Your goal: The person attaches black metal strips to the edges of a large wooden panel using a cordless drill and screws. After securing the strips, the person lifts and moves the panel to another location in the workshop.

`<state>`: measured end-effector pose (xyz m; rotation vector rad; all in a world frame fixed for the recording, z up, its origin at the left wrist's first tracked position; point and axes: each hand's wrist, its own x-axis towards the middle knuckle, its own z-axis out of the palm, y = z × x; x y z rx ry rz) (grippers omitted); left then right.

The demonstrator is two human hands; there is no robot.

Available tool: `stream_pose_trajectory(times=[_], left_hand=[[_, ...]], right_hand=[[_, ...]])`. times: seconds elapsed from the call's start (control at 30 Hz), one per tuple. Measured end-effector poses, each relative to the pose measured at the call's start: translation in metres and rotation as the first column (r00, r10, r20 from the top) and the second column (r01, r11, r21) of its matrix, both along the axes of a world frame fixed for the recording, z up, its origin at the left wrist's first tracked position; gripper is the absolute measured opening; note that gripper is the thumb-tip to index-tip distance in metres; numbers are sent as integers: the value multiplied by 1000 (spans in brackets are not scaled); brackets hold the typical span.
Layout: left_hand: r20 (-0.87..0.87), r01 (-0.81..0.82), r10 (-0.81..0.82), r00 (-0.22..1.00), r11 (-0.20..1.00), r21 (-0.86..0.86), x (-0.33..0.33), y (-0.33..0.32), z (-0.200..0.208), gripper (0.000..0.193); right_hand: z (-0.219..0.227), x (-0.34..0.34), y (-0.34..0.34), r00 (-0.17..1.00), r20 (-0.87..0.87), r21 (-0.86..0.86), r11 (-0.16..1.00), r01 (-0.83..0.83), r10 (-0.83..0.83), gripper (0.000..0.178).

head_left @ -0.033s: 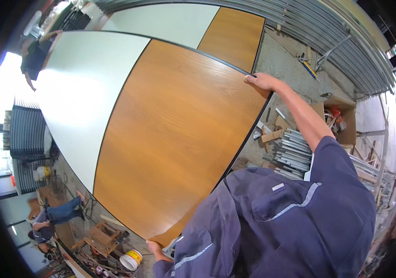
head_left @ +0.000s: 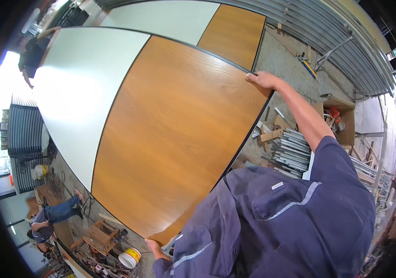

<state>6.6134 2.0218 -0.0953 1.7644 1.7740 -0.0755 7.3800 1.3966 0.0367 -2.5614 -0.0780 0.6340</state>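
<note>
A large panel [head_left: 179, 139] stretches away before me, wood-brown at my end and glossy white at the far left end, with thin dark edging. My right hand [head_left: 262, 80] grips its right corner, thumb on top and fingers curled beneath. At the near left corner, my left hand [head_left: 157, 249] holds the edge, most of its fingers hidden under the panel. A co-worker [head_left: 32, 58] stands at the white end with hands by its edges. Just beyond lies a second panel [head_left: 232, 34] in the same two colours, partly covered by the first.
Long metal bars [head_left: 309, 32] line the far right side. Cut metal tubes [head_left: 293, 150] are stacked by my right side, near a cardboard box [head_left: 345, 121]. At lower left are a wooden stool [head_left: 99, 236], a white bucket [head_left: 129, 258] and another person [head_left: 59, 211]. Dark stacked frames [head_left: 25, 129] stand at left.
The panel's far edge and white end have shifted very slightly up and left in the picture. Both my hands keep the same hold on it.
</note>
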Motion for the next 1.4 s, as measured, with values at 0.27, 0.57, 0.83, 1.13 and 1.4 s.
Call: stream_pose_trajectory(times=[0.27, 0.57, 0.83, 1.13, 1.4], left_hand=[[-321, -97, 138, 937, 985, 141, 78, -35, 47, 77], [-438, 119, -79, 896, 991, 66, 223, -97, 80, 79], [-231, -36, 47, 972, 998, 54, 359, -172, 55, 77], [-241, 69, -44, 970, 993, 96, 505, -196, 24, 71], [-236, 50, -39, 971, 998, 42, 604, -273, -18, 70]], right_hand=[[-19, 88, -10, 994, -107, 70, 997, -30, 38, 83], [-69, 260, -96, 979, -194, 48, 998, -47, 56, 89], [-34, 366, -138, 978, -196, 70, 996, -53, 66, 75], [-60, 502, -181, 974, -228, 79, 997, 3, 15, 71], [-80, 636, -237, 956, -284, 94, 994, -48, 73, 75]])
